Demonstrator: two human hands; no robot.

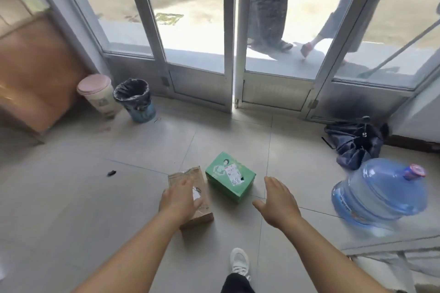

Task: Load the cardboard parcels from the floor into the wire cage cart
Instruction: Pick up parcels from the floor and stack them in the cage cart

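**Reporter:** Doors (228, 31) of glass and metal filled the far side of the room, with passers-by visible outside. Why did the parcels lie so close to them?

**Editor:** Best guess: they were dropped just inside the entrance. They sat on the tiled floor (71, 197), side by side and nearly touching, well apart from the water bottle (381, 192) lying on its side to the right and the dark folded umbrella (354, 143) beyond it.

**Reporter:** And the cart?

**Editor:** Only a pale wire frame (390, 259) showed at the lower right edge; whether that was the cage cart could not be told. Two waste bins (135, 100) stood by the left door.

**Reporter:** Which parcel was first?

**Editor:** The brown parcel (190, 197), it seemed. The left hand (181, 200) lay over its top, fingers spread and bent down across the labelled face, a grip apparently closing on it rather than carrying it; the box rested flat on the floor.

**Reporter:** And the other hand?

**Editor:** The right hand (278, 202) hovered released, fingers straight, just right of the green parcel (231, 177), touching nothing, likely placed to take that box or steady the first. A white shoe (240, 261) was planted below the parcels.
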